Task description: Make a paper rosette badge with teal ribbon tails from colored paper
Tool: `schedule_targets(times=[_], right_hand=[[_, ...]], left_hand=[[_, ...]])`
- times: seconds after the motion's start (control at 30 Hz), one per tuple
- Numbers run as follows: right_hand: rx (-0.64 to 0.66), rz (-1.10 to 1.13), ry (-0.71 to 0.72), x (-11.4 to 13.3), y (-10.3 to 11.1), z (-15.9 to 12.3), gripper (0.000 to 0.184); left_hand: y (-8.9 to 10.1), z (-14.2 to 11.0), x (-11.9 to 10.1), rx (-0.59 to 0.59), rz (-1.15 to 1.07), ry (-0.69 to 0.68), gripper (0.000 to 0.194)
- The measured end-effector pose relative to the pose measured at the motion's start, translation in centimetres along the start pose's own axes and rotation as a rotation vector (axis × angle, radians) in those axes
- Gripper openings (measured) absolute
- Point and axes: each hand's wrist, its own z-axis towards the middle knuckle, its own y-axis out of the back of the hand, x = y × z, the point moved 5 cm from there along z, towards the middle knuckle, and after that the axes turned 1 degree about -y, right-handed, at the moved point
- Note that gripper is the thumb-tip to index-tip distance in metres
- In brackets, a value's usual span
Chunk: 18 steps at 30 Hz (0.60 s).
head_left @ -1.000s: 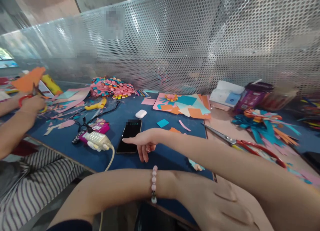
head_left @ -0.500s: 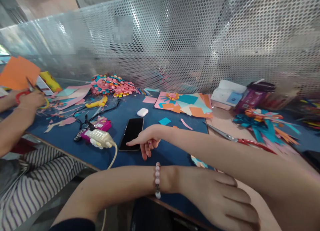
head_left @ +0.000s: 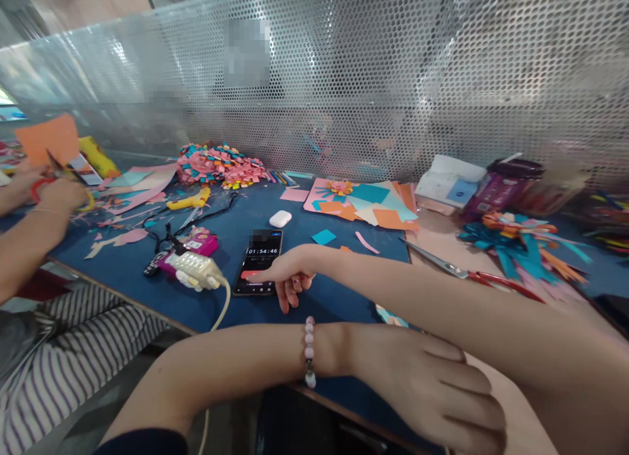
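The orange sheet [head_left: 52, 139] has shifted; the phone [head_left: 258, 261], dark before, is lit.
On the blue table [head_left: 289, 314], beside the plug [head_left: 196, 270], it lies under the right hand's [head_left: 293, 276] outstretched digit, other fingers loosely curled; the left hand [head_left: 430, 389] is palm down, loosely open, fingers together.

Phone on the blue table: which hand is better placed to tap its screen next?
Right, I'd judge: the right hand is at the phone, one digit extended over the lit screen. The left hand lies back down, well away from it, below the right forearm in view.
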Motion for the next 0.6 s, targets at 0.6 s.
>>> schedule_targets(times=[0.6], right_hand=[[-1.112,-0.228,0.124,-8.2,0.7,-16.3,0.053]], left_hand=[[0.5,-1.9,0.9,0.059,0.149,0.194,0.022]])
